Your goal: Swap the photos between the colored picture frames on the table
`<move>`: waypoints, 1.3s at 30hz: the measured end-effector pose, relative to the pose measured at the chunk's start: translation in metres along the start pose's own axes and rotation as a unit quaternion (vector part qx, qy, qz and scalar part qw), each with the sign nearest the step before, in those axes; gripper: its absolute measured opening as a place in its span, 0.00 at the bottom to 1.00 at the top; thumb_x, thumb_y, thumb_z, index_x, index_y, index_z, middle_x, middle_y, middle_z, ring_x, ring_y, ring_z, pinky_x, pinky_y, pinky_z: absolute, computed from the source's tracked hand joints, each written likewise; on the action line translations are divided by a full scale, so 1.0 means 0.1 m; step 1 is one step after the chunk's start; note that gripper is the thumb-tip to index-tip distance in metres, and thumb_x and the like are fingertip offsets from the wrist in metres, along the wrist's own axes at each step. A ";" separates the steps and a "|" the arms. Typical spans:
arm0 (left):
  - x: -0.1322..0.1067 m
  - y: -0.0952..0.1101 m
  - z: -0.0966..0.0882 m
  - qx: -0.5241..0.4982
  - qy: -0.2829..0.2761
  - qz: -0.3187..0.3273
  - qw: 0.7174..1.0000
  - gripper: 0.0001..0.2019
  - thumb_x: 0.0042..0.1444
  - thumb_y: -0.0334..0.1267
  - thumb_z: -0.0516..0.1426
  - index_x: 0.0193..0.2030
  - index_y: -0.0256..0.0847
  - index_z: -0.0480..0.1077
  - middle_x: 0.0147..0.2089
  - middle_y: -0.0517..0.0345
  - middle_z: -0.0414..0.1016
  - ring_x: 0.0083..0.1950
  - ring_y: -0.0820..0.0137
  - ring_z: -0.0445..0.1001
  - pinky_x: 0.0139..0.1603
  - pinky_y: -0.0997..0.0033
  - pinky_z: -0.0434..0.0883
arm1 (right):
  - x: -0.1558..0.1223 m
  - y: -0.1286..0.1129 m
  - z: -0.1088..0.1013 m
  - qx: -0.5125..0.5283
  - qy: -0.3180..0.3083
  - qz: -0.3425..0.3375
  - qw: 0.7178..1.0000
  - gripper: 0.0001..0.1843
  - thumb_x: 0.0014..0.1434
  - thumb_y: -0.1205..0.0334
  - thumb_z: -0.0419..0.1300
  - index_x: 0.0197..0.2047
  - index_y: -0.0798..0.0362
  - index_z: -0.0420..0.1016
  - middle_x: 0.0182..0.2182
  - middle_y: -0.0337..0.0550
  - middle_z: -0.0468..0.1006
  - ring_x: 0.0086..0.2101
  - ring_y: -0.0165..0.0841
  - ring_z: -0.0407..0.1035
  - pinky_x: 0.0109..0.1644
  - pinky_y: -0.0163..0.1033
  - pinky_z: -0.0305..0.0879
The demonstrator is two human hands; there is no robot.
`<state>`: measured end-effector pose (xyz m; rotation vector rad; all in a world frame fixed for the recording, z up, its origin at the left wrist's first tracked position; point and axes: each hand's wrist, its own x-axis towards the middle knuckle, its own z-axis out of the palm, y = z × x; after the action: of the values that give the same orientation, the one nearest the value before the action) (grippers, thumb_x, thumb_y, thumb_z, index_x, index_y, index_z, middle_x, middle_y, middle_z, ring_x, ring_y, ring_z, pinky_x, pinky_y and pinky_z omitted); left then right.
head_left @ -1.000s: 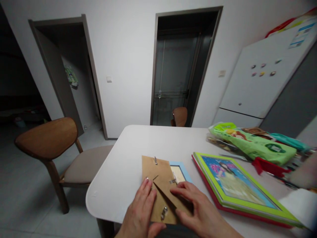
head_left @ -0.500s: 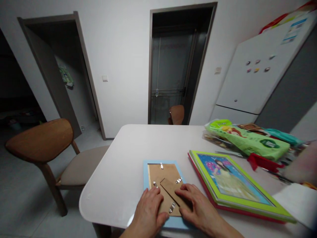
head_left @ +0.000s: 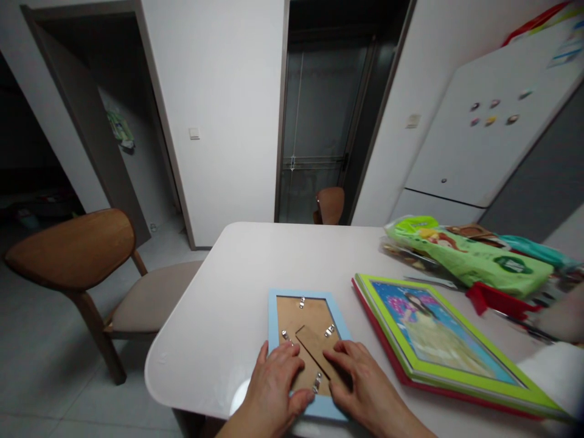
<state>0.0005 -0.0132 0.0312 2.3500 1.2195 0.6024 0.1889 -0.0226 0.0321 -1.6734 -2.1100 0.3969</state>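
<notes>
A light blue picture frame [head_left: 273,310] lies face down on the white table [head_left: 219,328], its brown backing board [head_left: 285,310] showing. A slanted stand leg [head_left: 312,342] crosses the board, and several small metal clips [head_left: 329,330] sit around its edges. My left hand [head_left: 276,383] grips the left and lower part of the frame, fingers curled on the board and thumb near the bottom clip. My right hand [head_left: 360,380] grips the right side, its fingers bent over the stand leg and thumb by the lower edge. Part of the right rim is hidden under it.
On the right is a stack with a green-framed picture [head_left: 438,334] on top. Behind it lie a green package [head_left: 483,258] and a red plastic piece [head_left: 499,301]. A wooden chair [head_left: 77,252] stands at the left, a fridge [head_left: 460,146] at the back right.
The camera view has tipped down and shifted slightly. The light gap along the backing board's left edge has closed, so the board sits flush there. Both hands stay on the frame.
</notes>
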 end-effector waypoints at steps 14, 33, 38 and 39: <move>-0.09 -0.09 0.09 0.051 0.037 0.047 0.997 0.21 0.40 0.53 0.59 0.37 0.41 0.65 0.51 0.50 0.66 0.52 0.59 0.63 0.53 0.50 0.53 | 0.04 0.02 -0.01 -0.025 0.025 -0.022 0.999 0.17 0.47 0.62 0.52 0.41 0.55 0.70 0.37 0.48 0.69 0.40 0.37 0.61 0.45 0.42 0.58; -0.09 -0.17 0.14 0.045 0.042 0.039 0.997 0.23 0.33 0.53 0.62 0.34 0.42 0.65 0.51 0.54 0.66 0.52 0.60 0.63 0.52 0.52 0.55 | 0.18 0.23 -0.01 -0.089 0.061 -0.034 0.994 0.18 0.54 0.62 0.45 0.45 0.56 0.68 0.47 0.52 0.63 0.47 0.39 0.58 0.51 0.46 0.55; -0.11 -0.18 0.14 0.044 0.029 0.037 0.998 0.20 0.35 0.50 0.63 0.33 0.42 0.64 0.53 0.54 0.65 0.53 0.62 0.62 0.55 0.53 0.53 | -0.05 -0.01 0.00 -0.051 -0.009 -0.146 0.988 0.16 0.53 0.63 0.49 0.44 0.43 0.69 0.48 0.43 0.65 0.48 0.38 0.56 0.50 0.48 0.53; -0.11 -0.18 0.14 0.046 0.026 0.036 0.998 0.20 0.35 0.50 0.62 0.32 0.42 0.64 0.53 0.54 0.65 0.54 0.63 0.62 0.55 0.53 0.53 | -0.07 -0.06 0.00 -0.044 -0.025 -0.157 0.986 0.16 0.52 0.63 0.50 0.43 0.42 0.69 0.47 0.42 0.65 0.48 0.38 0.56 0.50 0.48 0.54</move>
<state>-0.0094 -0.0148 0.0082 2.4784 1.2125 0.6492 0.1852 -0.0312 0.0338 -1.3536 -2.4092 0.2525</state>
